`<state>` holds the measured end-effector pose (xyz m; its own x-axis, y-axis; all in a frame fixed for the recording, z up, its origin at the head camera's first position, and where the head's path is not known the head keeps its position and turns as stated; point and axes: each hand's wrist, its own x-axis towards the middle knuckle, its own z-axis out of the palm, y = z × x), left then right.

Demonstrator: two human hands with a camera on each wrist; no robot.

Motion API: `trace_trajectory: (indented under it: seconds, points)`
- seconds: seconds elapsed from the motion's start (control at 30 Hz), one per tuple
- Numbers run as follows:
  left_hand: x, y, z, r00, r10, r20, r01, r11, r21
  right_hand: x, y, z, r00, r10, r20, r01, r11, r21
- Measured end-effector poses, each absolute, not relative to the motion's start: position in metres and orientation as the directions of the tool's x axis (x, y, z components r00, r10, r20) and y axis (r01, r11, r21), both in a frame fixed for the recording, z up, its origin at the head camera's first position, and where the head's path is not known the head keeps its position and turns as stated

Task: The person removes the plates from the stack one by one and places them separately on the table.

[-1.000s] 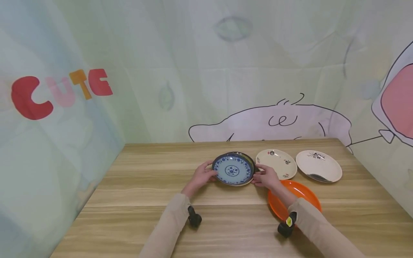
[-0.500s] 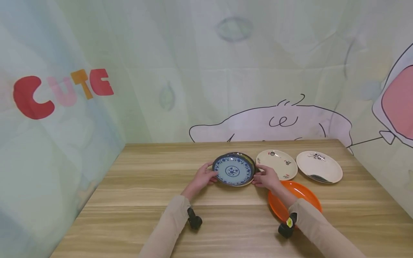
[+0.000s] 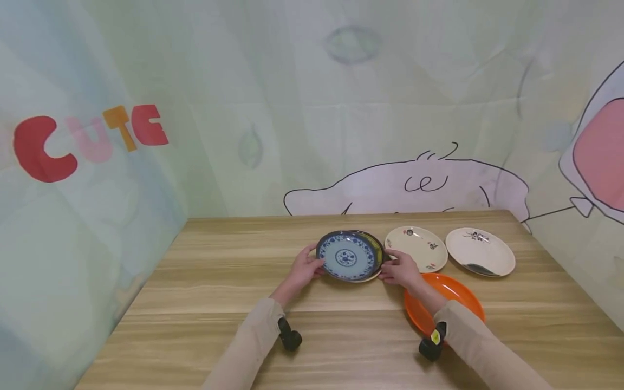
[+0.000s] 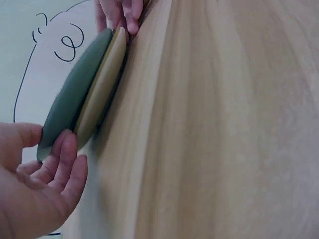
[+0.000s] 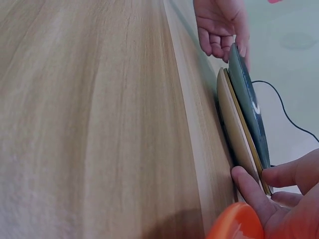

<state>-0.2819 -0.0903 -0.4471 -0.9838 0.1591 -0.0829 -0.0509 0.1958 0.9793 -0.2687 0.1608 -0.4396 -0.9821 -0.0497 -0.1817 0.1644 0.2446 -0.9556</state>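
Observation:
A blue floral plate (image 3: 346, 257) tops a small stack, shifted left so the yellow-and-dark rim of a lower plate (image 3: 378, 250) shows at its right. My left hand (image 3: 303, 268) pinches the blue plate's left rim, thumb above and fingers beneath. In the left wrist view, the blue plate's greenish underside (image 4: 77, 87) tilts away from the tan-bottomed plate (image 4: 102, 87) under it. My right hand (image 3: 402, 269) holds the stack's right edge. In the right wrist view, its thumb and index finger (image 5: 251, 191) grip the lower plates' rim (image 5: 239, 124).
An orange plate (image 3: 450, 292) lies below my right forearm. Behind it are a cream plate (image 3: 414, 246) with small motifs and a white plate (image 3: 480, 252) with a dark branch design. The wooden table (image 3: 234, 254) ends at a printed curtain (image 3: 253, 108).
The blue plate has slid slightly left with my left hand, uncovering more of the yellow rim beneath. My right hand stays nearly in place at the stack's right edge.

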Motion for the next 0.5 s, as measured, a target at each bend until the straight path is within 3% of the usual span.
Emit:
trace_trajectory:
  seconds: [0.5]
  points:
    - [-0.28,-0.107,-0.441,-0.998,0.038,-0.053,-0.046,0.174,0.984,-0.268,0.158,-0.439,-0.98,-0.036,-0.197,0.182,0.248,-0.952]
